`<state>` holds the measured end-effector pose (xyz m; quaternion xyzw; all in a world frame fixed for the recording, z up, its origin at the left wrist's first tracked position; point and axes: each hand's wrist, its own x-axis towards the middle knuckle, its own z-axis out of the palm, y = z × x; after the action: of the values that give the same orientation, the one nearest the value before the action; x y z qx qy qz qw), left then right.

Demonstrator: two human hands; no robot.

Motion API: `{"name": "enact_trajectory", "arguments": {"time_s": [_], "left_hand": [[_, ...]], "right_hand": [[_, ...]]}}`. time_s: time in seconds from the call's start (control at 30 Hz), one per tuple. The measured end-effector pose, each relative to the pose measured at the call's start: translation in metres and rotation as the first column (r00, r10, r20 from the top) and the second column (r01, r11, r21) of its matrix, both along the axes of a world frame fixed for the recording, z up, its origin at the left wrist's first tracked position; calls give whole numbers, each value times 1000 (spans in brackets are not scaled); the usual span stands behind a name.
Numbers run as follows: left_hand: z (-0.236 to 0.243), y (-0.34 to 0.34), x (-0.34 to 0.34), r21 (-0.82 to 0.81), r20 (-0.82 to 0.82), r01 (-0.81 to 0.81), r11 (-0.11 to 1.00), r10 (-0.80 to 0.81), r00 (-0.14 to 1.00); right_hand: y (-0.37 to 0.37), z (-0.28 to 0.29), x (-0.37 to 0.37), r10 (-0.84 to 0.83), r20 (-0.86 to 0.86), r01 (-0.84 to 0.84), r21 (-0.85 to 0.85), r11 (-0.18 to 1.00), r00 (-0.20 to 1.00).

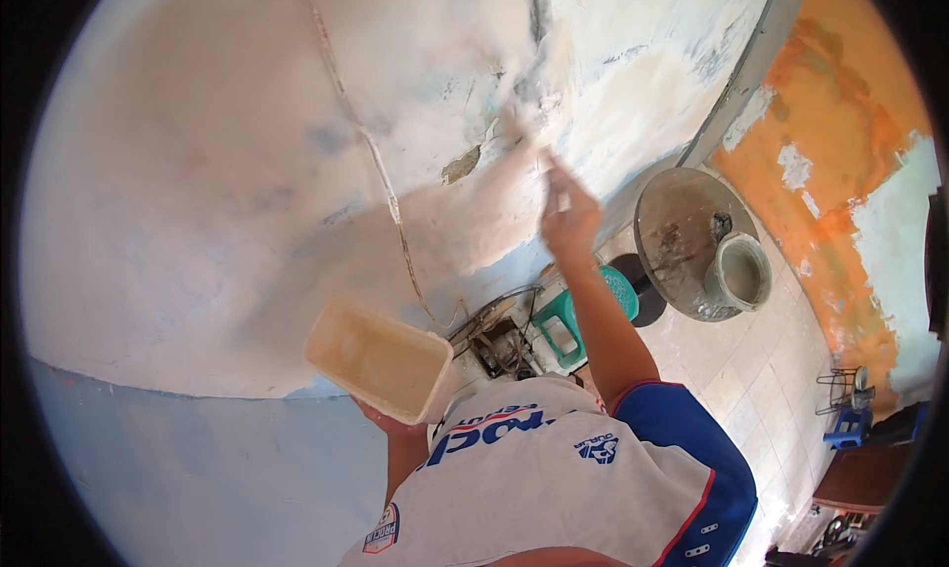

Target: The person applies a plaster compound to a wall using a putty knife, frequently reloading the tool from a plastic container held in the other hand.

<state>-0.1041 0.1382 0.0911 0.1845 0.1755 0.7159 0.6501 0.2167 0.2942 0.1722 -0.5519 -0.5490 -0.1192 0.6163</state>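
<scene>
A plastered white wall [198, 122] fills the upper view, with a thin vertical crack line and a chipped patch [461, 167]. My right hand [571, 211] is closed around a small, blurred scraper-like tool [534, 142] with a pale handle, raised against or very near the wall beside that patch; motion hides whether it touches. Low on the left, my left hand [386, 414] grips a rectangular cream plastic container [376, 359] from underneath, pale residue coating its inside.
A round stained tabletop [677, 251] bears a pale bucket [741, 270]. A green stool [559, 330] and dark equipment with cables [499, 345] sit at the wall's foot. An orange wall [820, 122] stands right, with a blue stool [845, 429] and brown furniture [860, 473] below.
</scene>
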Motion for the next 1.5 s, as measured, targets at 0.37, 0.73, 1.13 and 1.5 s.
{"name": "enact_trajectory", "arguments": {"time_s": [0.37,0.73,1.13,1.5], "left_hand": [[5,-1,-76,-95,125,50,994,-38,991],[9,-19,-130,-228,-46,94,969,-107,993],[-12,-10,-163,-283,123,160,946,-130,984],[-9,-6,-159,-234,152,230,945,-198,968]], "right_hand": [[3,11,-66,21,-15,-21,-17,1000,1000],[48,128,-1,-164,-154,188,155,970,974],[35,149,-31,-102,-449,192,159,968,888],[22,149,-40,-83,-394,179,213,961,915]]}}
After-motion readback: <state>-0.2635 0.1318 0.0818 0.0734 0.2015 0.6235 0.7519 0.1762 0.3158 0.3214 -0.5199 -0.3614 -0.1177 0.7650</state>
